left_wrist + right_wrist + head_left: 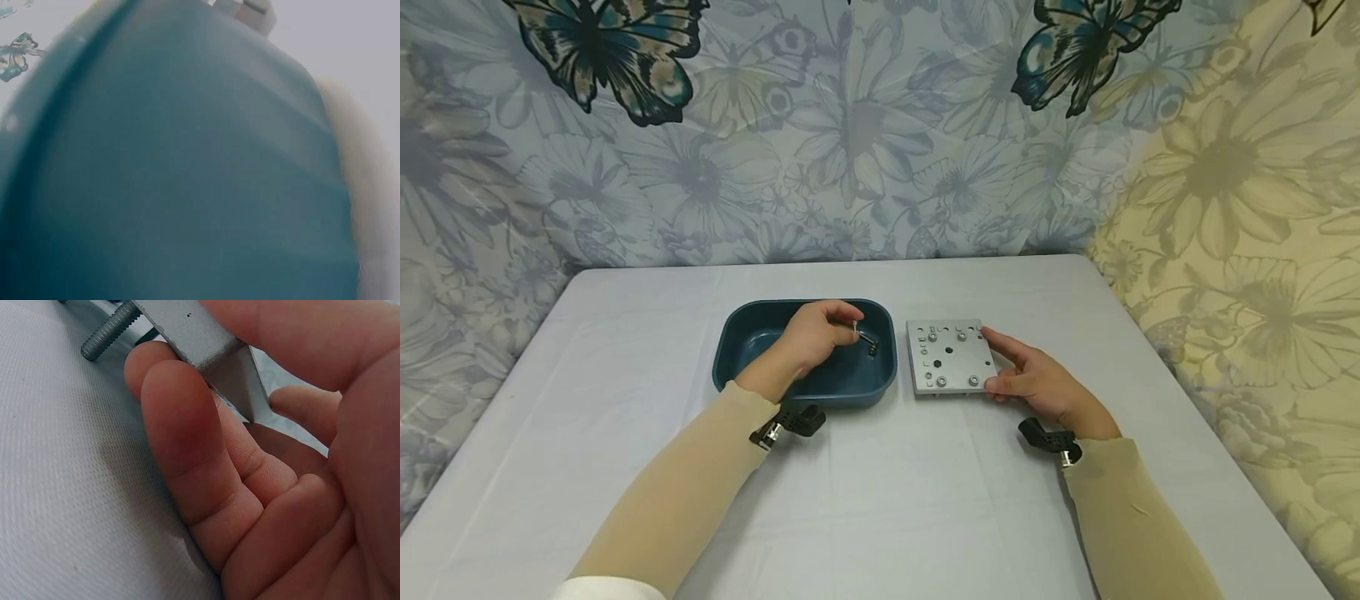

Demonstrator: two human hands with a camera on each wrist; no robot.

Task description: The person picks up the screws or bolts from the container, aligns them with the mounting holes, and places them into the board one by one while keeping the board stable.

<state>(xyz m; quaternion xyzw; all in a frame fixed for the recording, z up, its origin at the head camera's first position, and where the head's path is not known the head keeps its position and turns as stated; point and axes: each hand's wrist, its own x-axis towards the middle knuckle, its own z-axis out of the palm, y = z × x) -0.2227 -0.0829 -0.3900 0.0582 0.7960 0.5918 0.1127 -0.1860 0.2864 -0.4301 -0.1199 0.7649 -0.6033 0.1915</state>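
The left wrist view is filled almost wholly by the blurred teal wall of the tray (175, 175), so nothing of the fingers can be read there; a pale corner of the plate (250, 9) is cut off at its top edge. From the head view the left hand (816, 333) is seen inside the tray (733, 333), its fingertips pinching a small bolt (856, 327) above a dark part (871, 345) too small to make out. The plate (951, 357) lies on the bench (880, 500) just right of the tray, apart from it by a narrow gap. The right hand (1037, 385) grips the plate's right edge, thumb on top and fingers (187, 444) curled beneath, as shown in the right wrist view, where a threaded bolt end (109, 331) is seen under the plate (194, 331). Broad bare bench is left in front and to both sides, with less room behind before the patterned cloth (880, 150).
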